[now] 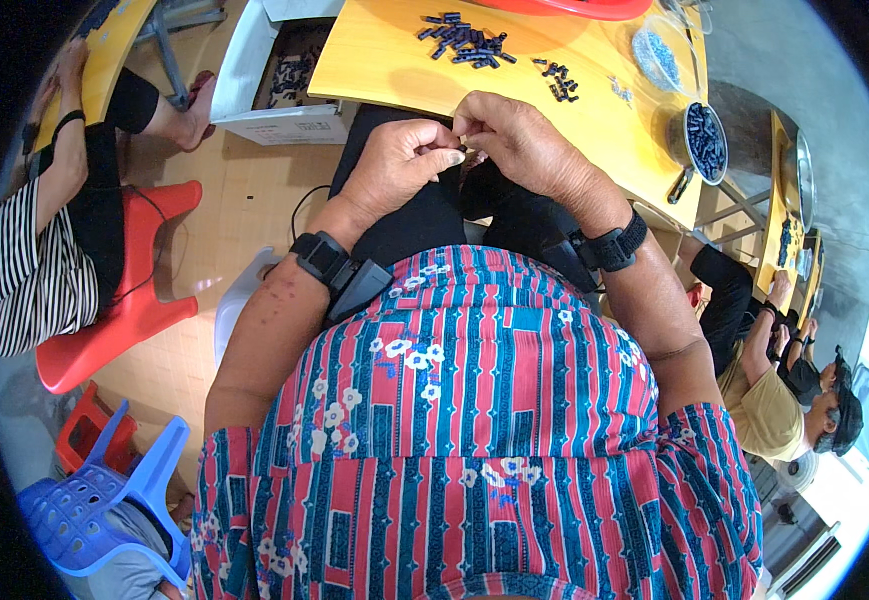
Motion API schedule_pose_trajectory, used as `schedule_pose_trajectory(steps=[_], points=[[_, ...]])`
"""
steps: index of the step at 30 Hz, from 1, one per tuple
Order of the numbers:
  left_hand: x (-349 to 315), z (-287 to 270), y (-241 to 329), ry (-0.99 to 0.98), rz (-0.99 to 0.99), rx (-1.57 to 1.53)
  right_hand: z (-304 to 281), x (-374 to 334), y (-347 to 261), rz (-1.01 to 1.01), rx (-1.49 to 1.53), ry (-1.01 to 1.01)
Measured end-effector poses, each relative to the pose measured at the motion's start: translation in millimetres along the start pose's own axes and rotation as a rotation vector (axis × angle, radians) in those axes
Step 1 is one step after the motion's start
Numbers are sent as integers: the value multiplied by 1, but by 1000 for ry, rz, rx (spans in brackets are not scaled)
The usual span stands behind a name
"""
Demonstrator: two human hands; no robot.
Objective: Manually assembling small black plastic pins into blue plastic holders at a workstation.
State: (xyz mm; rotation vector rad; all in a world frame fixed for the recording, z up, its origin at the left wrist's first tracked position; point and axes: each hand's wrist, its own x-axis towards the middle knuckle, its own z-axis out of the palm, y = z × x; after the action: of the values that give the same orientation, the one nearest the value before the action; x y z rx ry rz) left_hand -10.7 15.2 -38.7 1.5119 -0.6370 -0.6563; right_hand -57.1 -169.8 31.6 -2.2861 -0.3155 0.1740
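In front of my lap, at the near edge of the yellow table [384, 75], my two hands meet with fingertips almost touching. My left hand [399, 165] is closed in a pinch, thumb pointing right. Bent over from the other side, my right hand [529, 145] is pinched as well. A tiny dark bit shows between the fingertips, too small and covered to name. Beyond them on the table lie a pile of short dark cylindrical pieces [464, 42] and, to its right, a smaller group of dark pieces [559, 82].
A metal pan [682, 140] of dark pieces stands at the table's right edge, near a clear bowl of small blue parts [656, 60] and a few pale bits [621, 90]. A red basin [594, 8] is at the back. An open white box [284, 125] sits left; people work on both sides.
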Motion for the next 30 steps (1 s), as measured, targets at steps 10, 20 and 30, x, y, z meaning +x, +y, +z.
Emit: schedule_pose_trajectory(steps=[10,20,30], points=[[-1,-1,1,-13,-10,-32,9,-5,11,184,433,-23],[1,-1,-4,-3,-1,-123,23,-15,26,444,1009,118],[-1,-7,-5,-37,-73,-164,27,-14,16,502,948,226]])
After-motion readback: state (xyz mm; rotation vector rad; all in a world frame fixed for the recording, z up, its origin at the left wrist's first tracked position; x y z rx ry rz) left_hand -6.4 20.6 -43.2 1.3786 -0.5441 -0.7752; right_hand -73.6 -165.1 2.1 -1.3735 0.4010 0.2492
